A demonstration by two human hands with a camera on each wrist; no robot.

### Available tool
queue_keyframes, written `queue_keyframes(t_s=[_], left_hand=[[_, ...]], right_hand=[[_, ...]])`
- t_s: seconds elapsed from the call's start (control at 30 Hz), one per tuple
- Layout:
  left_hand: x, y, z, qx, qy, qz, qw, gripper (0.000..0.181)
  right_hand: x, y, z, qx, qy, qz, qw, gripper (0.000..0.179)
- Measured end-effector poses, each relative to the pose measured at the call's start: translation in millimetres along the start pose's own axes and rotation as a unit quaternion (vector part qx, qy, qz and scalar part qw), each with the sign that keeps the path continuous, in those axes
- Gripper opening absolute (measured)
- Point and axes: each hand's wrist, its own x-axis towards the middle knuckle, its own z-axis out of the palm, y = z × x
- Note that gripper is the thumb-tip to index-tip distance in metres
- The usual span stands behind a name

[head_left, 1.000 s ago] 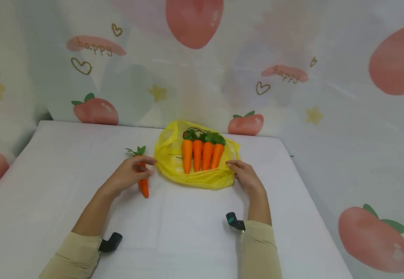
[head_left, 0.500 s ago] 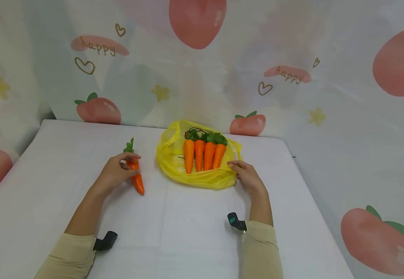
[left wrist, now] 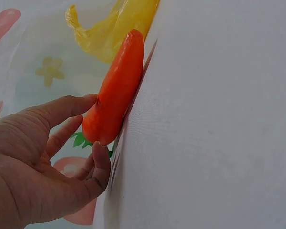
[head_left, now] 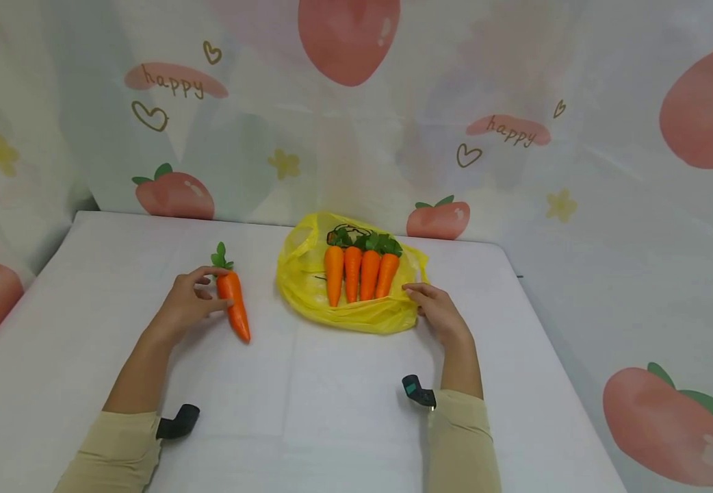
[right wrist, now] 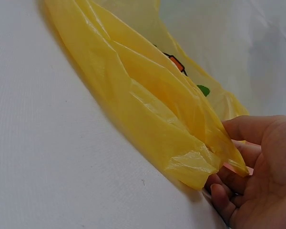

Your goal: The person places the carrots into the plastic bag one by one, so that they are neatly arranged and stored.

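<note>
My left hand (head_left: 189,301) is at a single carrot (head_left: 237,305) with green leaves on the white table, left of the bag. In the left wrist view, my thumb and fingertips touch the thick end of that carrot (left wrist: 120,90) loosely, with the fingers spread apart. My right hand (head_left: 439,311) pinches the near right edge of a yellow plastic bag (head_left: 356,320). Several carrots (head_left: 352,274) lie side by side on the bag, leaves pointing away. In the right wrist view, the rim of the yellow bag (right wrist: 133,95) runs between my thumb and fingers.
A white cloth covers the table (head_left: 307,411), its back edge meeting a peach-printed backdrop (head_left: 344,137). Another printed sheet rises along the right side. A black camera sits on each wrist.
My left hand has moved left, and the single carrot has shifted left with it, away from the bag. Lately the hand has slid off more of the carrot. The right hand stays at the bag.
</note>
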Motion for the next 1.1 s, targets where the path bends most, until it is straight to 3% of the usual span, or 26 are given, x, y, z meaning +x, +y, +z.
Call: queue_keyframes(t_s=[0.23, 0.5, 1.1], left_hand=[[1.5, 0.0, -0.2, -0.027, -0.031, 0.007, 0.9991, 0.061], [2.2, -0.3, 5.5, -0.024, -0.032, 0.031, 0.9987, 0.061], [-1.7, 5.6, 5.0, -0.037, -0.032, 0.039, 0.998, 0.063]], right_hand=[[0.0, -1.0, 0.2, 0.004, 0.003, -0.003, 1.0, 0.039], [1.3, -0.3, -1.4, 0.004, 0.001, 0.005, 1.0, 0.039], [0.6, 0.9, -0.9, -0.007, 0.0, -0.002, 1.0, 0.04]])
